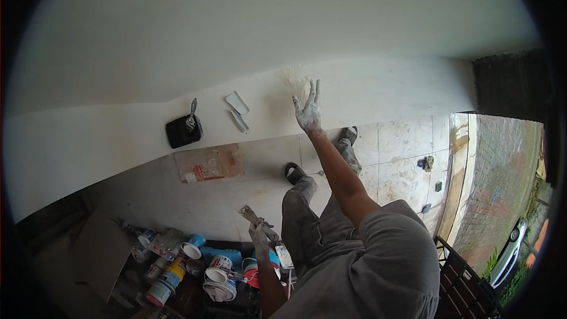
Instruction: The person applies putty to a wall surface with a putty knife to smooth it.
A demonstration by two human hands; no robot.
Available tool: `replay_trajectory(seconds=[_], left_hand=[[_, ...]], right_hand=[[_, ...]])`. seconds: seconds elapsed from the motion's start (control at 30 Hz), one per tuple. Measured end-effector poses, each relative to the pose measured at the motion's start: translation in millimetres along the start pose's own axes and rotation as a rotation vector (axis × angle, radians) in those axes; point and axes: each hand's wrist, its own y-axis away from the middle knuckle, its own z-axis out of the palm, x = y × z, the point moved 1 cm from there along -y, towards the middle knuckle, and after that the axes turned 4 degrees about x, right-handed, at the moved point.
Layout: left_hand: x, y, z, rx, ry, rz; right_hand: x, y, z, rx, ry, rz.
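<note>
My right hand is raised with its fingers spread, dusted white, and rests against the white wall just below a rough patch of fresh filler. It holds nothing. My left hand hangs low by my hip, also smeared white, and grips a putty knife whose blade points up and left. My grey trousers and dark shoes show below, on the tiled floor.
A black tray with a trowel in it, two white scrapers and a sheet of cardboard lie by the wall. Several paint cans and tubs crowd the lower left. A dark railing, brick paving and a car lie to the right.
</note>
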Motion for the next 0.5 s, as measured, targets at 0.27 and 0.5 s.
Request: replay_trajectory(seconds=[0.27,0.5], left_hand=[[116,-89,36,-0.294,0.049,0.227],[180,-83,60,-0.833,0.535,-0.185]], right_hand=[[66,-12,-241,0.151,0.092,0.606],[-39,-48,-377,0.328,-0.679,0.574]])
